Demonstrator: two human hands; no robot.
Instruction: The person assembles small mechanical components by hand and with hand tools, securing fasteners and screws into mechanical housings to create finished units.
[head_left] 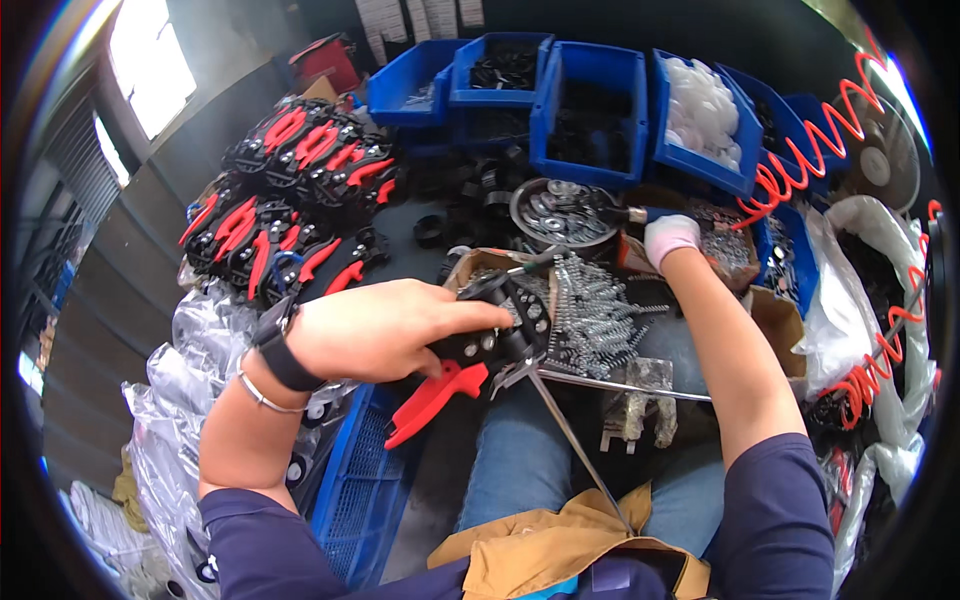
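Head view — left hand [385, 325] grips pliers [470, 365], red handle [432, 398] pointing lower-left.

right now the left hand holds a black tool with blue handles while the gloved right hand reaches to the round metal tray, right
Not quite: the head view shows the handles are red, not blue. The left hand holds the black tool, while the gloved right hand reaches to the round metal tray.

1. A tool [470, 365] is held in the left hand [385, 330], before a heap of springs [595, 310].
2. Bins [590, 95] are ranged behind a round dish [560, 212].
3. The right hand [668, 238] is placed right of the dish.
4. Stacked tools [290, 190] are piled left.
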